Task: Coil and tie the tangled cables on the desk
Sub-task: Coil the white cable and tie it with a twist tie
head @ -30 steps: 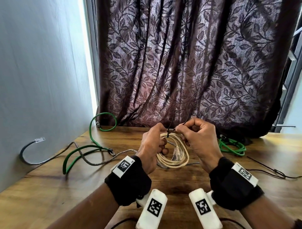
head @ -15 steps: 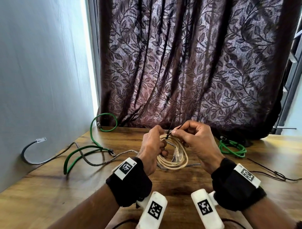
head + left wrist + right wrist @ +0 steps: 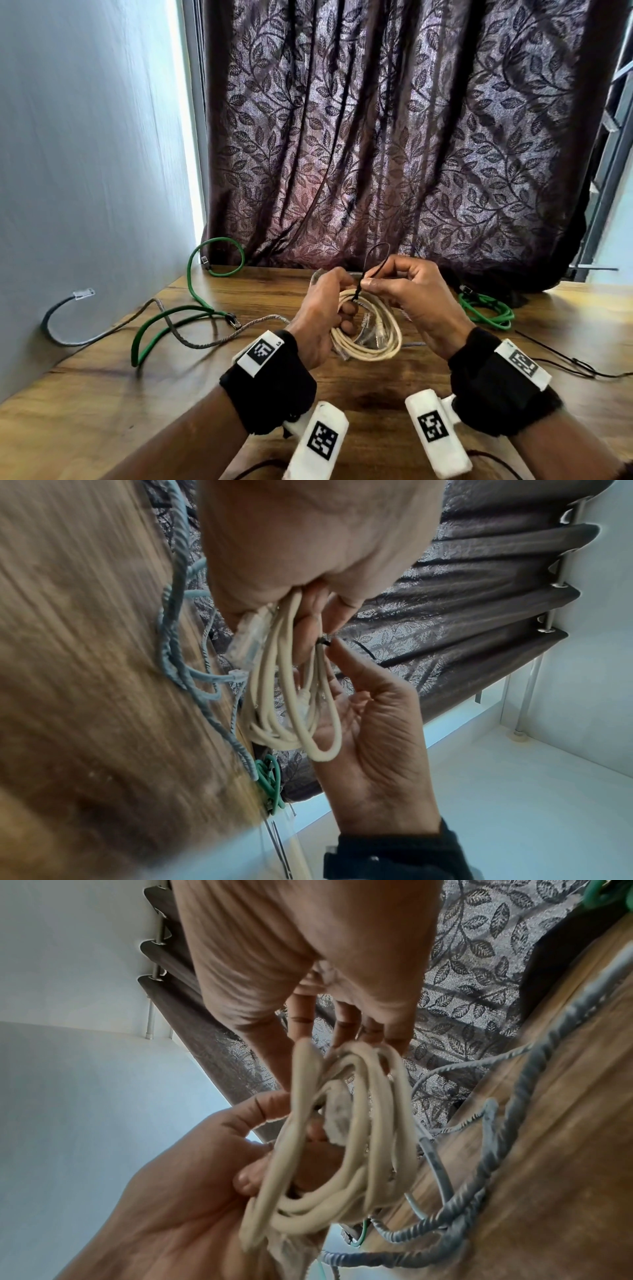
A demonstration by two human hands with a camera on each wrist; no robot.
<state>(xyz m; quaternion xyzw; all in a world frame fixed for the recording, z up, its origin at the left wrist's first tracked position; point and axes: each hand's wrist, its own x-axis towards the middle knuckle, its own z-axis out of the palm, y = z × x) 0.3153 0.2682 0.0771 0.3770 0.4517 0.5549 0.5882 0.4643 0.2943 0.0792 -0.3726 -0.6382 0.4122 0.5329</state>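
A cream cable coil (image 3: 373, 337) (image 3: 291, 710) (image 3: 346, 1137) hangs just above the wooden desk (image 3: 102, 411). My left hand (image 3: 329, 308) grips the coil at its top, fingers curled through the loops. A thin black cable tie (image 3: 375, 262) wraps the coil's top and arcs upward. My right hand (image 3: 407, 294) pinches the tie's tail beside the left hand's fingertips. The tie's head (image 3: 323, 641) shows against the left fingers in the left wrist view. Clear plugs (image 3: 248, 639) dangle inside the coil.
A loose green cable (image 3: 178, 315) and a grey braided cable (image 3: 113, 329) sprawl at the desk's left, by the wall. A coiled green cable (image 3: 486, 308) lies at the right, with black ties (image 3: 565, 359) nearby. A dark leaf-patterned curtain (image 3: 376, 137) hangs behind.
The right hand has drawn the tie's tail up and to the right, so the tie's loop stands higher above the coil. The left hand keeps its grip on the coil.
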